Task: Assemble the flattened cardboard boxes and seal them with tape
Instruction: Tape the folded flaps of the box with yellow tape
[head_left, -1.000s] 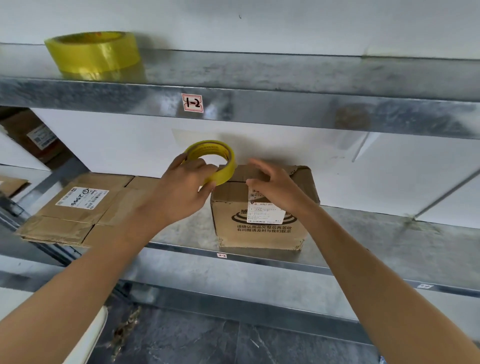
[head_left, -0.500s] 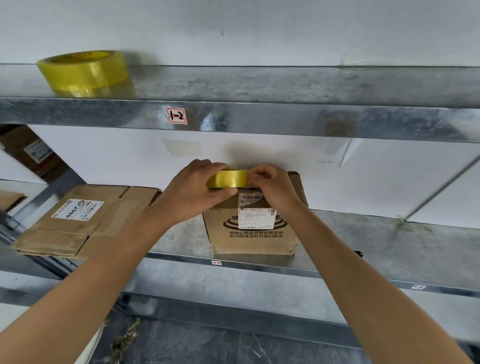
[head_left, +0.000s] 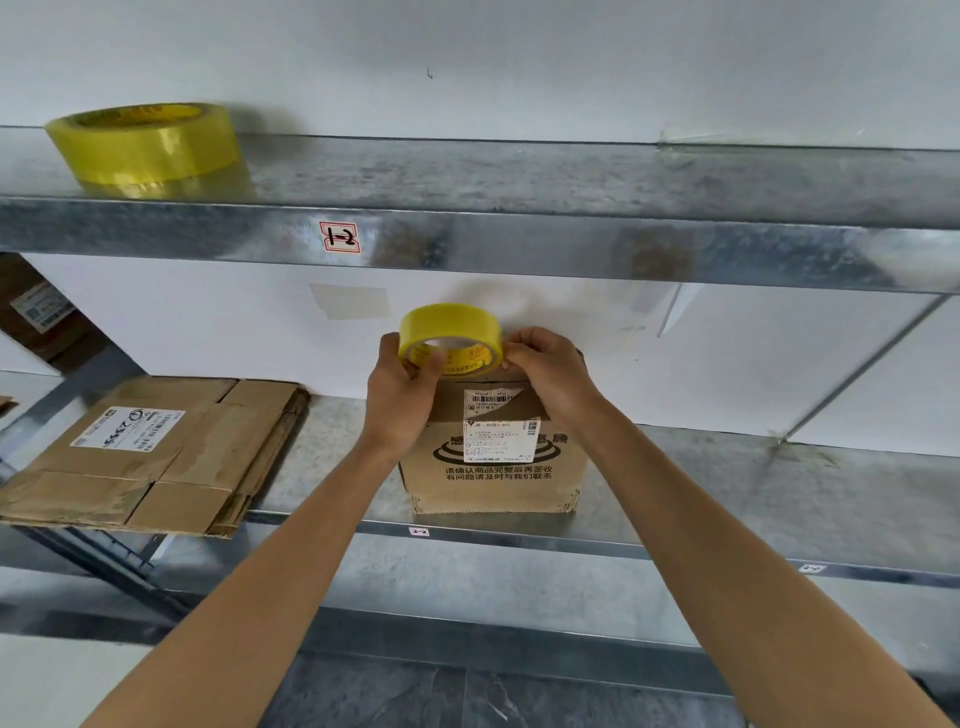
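Observation:
An assembled cardboard box with a white shipping label stands on the middle metal shelf. Above its top, my left hand grips a small yellow tape roll, thumb inside the core. My right hand pinches at the roll's right edge, over the box's top; whether it holds a tape end I cannot tell. The box's top face is hidden behind both hands.
A pile of flattened cardboard boxes lies at the left of the same shelf. A larger yellow tape roll sits on the upper shelf, which overhangs the hands. More cardboard shows at the far left.
The roll has been tilted up, its core now facing me, and lifted slightly above the box. Both hands stay on it.

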